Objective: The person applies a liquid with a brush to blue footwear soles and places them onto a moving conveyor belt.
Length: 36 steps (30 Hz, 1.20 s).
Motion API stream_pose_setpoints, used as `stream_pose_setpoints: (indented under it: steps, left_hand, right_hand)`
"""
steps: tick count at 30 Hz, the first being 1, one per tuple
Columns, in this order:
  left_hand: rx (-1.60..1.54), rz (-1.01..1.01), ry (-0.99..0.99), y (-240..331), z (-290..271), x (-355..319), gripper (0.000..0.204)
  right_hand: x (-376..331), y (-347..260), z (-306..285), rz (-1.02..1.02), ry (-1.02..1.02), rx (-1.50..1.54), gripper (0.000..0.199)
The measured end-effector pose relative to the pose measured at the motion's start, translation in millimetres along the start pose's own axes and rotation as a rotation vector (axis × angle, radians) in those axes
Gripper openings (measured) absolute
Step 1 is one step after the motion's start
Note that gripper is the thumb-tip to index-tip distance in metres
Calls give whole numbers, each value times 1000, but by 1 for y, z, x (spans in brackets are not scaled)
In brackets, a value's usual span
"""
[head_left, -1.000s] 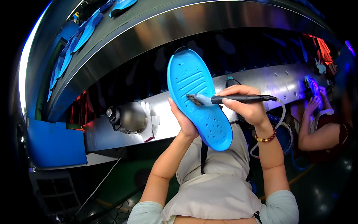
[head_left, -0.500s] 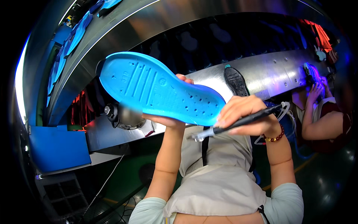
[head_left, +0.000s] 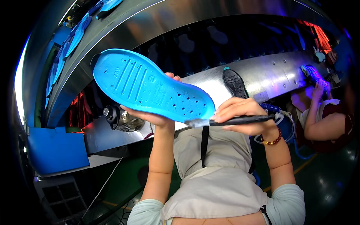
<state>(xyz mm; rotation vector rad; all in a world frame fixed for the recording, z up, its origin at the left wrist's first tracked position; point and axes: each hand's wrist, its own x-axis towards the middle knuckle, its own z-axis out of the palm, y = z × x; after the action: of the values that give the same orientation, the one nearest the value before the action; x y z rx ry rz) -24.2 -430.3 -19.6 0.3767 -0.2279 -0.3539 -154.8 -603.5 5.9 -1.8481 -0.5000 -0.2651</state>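
My left hand (head_left: 150, 116) grips a bright blue shoe sole (head_left: 131, 80) from beneath, the thumb along its near edge and fingertips over the far edge. The sole is tilted up, showing moulded grooves and several small holes. In my right hand (head_left: 243, 114) is a black-handled brush (head_left: 240, 120), its fingers closed round the handle. The brush's pale tip lies at the sole's near edge, by the narrower right end. Whether the bristles press on the sole, I cannot tell. A red-beaded bracelet is on my right wrist.
A black shoe sole (head_left: 235, 83) lies on the metal bench (head_left: 262, 77). Left of my hand stands a clear bottle with a black cap (head_left: 125, 119). A blue box (head_left: 56, 150) is at far left. A co-worker's hands (head_left: 320, 90) hold a purple-lit sole at right.
The blue sole and my left hand have shifted slightly left. The brush has swung up, bringing its tip from below the sole to the sole's near edge.
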Motion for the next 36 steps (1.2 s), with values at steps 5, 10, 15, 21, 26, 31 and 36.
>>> stream_pose_setpoints:
  steps: [5,10,15,21,26,31,36]
  left_hand:
    - [24,-23,-165,3,2,-1,103]
    - [65,-161,-202,-19,21,-19,85]
    - [-40,-403,-235,0,-33,-13,52]
    - [154,-775,-327,8,-16,4,52]
    - [202,-1137,-65,16,-5,-2,48]
    - [478,-1290,-72,20,3,-5,54]
    - [562,-1298,-39,30,-1,-10,55]
  right_hand:
    - [-2,21,-4,240,165,477,21]
    - [5,11,35,332,531,922,20]
    - [3,-14,22,289,68,254,21]
    - [7,-6,3,83,-9,-3,21]
    - [5,-25,-8,47,-365,20,22]
    - [0,-16,-11,50,-294,-2,19]
    - [-3,-25,-21,44,-335,-57,20]
